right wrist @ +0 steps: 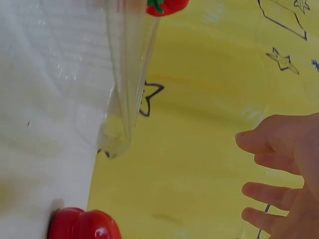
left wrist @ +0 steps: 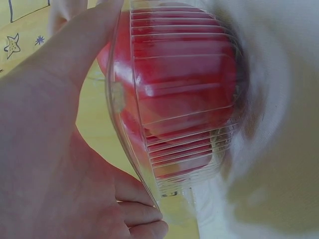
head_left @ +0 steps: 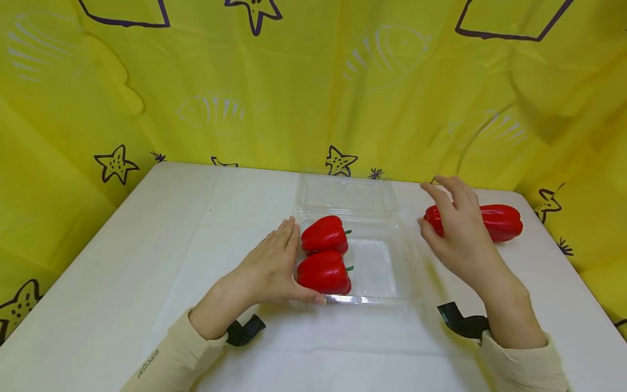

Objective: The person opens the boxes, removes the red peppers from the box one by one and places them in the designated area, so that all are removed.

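A clear plastic clamshell container lies with its lid folded back, and two red bell peppers with green stems sit in its left half. My left hand rests along the container's left side and front corner, fingers straight and thumb spread. Ribbed clear wall and red pepper show beside that hand in the left wrist view. Over at the right, my right hand hovers above red peppers, its fingers spread and gently bent with nothing between them. The hand hides the middle of that red area.
The lid reaches toward the table's back edge. A white-covered table carries everything. Yellow curtain with sea-creature drawings hangs behind and at both sides. Black straps sit at both wrists.
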Demonstrator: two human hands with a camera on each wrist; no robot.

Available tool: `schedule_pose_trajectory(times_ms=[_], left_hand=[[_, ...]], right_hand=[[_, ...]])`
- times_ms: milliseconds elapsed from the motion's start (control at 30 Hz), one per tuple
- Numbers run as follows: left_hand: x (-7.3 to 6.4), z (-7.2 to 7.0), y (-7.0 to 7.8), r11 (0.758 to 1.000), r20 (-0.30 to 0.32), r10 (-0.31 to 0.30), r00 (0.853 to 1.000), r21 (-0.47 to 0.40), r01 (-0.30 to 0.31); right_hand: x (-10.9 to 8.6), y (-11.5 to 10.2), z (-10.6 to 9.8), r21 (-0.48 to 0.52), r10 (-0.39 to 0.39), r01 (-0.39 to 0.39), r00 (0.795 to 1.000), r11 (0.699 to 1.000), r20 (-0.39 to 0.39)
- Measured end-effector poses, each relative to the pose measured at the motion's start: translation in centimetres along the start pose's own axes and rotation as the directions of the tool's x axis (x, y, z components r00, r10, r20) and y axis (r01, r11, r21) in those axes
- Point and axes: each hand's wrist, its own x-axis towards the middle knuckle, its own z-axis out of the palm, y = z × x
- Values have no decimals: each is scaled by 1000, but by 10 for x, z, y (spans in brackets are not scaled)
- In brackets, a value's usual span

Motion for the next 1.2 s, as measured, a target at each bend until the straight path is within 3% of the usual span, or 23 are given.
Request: schedule_pose_trajectory(times_ms=[267,600,1200], left_hand=[[0,1,0,1000,-5,7,1000,4,-7],[1,1,1,1000,-7,10,1000,3,-10],[0,0,-1,1000,-10,8,1000,2,-8]], right_hand=[[-3,-16,9,20,-107,107,994,994,-9],[-4,-26,20,2,-155,155,987,988,48],[-10,-53,46,34,-308,306,942,951,137]])
